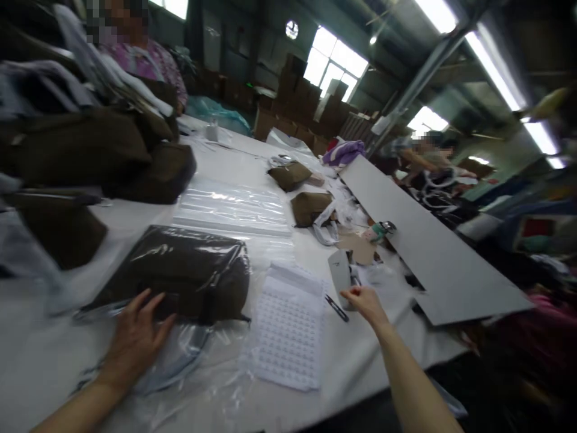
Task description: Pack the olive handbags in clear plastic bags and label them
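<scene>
A dark olive-brown bag in clear plastic (180, 264) lies flat on the white table. My left hand (139, 331) rests on its near edge with the fingers spread, holding nothing. Across the table my right hand (365, 300) is closed in a pinch at the lower edge of a small white box (340, 273). What its fingertips hold, if anything, is too small to tell. Just left of that hand lies a pair of dark thread snips (337, 308). Between my hands is a white sheet of small stickers in rows (291, 331).
Brown bags (81, 144) are piled at the left. Flat clear plastic bags (234, 207) lie behind the wrapped one. Two smaller brown bags (311, 207) sit farther back, near a bottle (378, 231) and a long white board (428, 252). Other people are in the background.
</scene>
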{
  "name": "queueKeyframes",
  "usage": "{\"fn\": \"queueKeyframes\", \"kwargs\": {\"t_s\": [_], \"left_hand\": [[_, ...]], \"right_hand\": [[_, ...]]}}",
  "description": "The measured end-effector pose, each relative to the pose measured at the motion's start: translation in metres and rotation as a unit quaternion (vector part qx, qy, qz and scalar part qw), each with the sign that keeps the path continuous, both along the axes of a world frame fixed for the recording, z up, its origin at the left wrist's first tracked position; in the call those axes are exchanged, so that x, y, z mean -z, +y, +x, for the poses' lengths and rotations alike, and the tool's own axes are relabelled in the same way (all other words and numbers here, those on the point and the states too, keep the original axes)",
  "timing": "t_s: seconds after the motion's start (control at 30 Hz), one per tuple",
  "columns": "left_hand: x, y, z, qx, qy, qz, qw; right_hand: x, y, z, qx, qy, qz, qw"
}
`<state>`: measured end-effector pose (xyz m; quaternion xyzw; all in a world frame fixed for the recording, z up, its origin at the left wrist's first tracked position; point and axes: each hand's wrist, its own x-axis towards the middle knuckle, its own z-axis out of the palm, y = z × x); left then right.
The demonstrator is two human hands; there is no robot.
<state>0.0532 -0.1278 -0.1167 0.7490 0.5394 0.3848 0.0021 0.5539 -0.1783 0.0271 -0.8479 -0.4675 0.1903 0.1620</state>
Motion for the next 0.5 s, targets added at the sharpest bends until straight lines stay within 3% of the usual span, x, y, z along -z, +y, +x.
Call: {"fn": "queueKeyframes", "kwargs": {"t_s": [0.07,0.17,0.23,0.3,0.4,0.5], "left_hand": [[-0.007,-0.002,0.0,-0.023,0.017,0.007,1.0],[-0.013,-0.006,-0.002,-0.04,0.016,-0.006,0.999],[-0.013,-0.009,-0.003,-0.044,0.002,-0.017,0.999],[-0.012,-0.012,-0.004,-0.041,-0.018,-0.024,0.999],[-0.011,-0.013,-0.006,-0.039,-0.059,-0.031,0.997],[-0.011,-0.012,-0.007,-0.046,-0.084,-0.037,0.995]], "right_hand": [[-0.016,0.036,-0.071,-0.141,0.07,0.018,0.987],[-0.032,0.077,-0.198,-0.379,0.159,0.015,0.912],[-0.031,0.092,-0.278,-0.52,0.119,0.006,0.846],[-0.019,0.103,-0.341,-0.622,-0.013,0.007,0.783],[0.002,0.121,-0.398,-0.663,-0.2,0.001,0.721],[0.005,0.145,-0.413,-0.623,-0.259,0.002,0.738]]}}
